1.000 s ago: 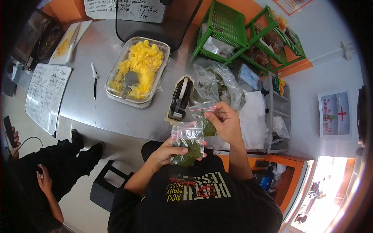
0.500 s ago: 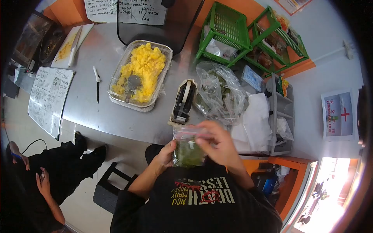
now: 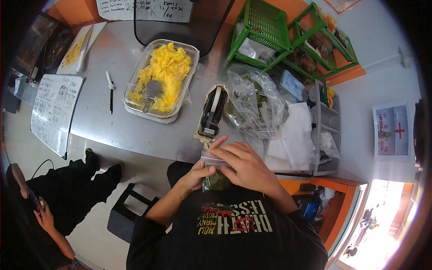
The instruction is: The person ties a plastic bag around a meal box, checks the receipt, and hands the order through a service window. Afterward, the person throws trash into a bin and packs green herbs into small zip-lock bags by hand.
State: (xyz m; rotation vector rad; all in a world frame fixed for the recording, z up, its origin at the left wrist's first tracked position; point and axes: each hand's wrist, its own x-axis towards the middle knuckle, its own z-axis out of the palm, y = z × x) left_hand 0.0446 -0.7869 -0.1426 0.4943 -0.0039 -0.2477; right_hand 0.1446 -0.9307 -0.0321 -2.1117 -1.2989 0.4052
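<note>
Close in front of my shirt is a small clear zip bag with green contents, which look like leaves. My left hand grips the bag's left side, thumb across the front. My right hand pinches the pinkish seal strip at the top, its fingers partly covering the strip. Just beyond the hands, a black tape dispenser sits near the table edge. To its right lies a large clear plastic bag holding several green packets.
A tray of yellow food with a scoop stands on the metal table. A marker, a knife and whiteboard are leftward. Green baskets and a grey organizer stand right. Another person's hand shows lower left.
My right hand has moved over the bag's top, and its fingers now lie along the seal strip near my left hand. The view has shifted slightly. The other person's hands have moved a little.
</note>
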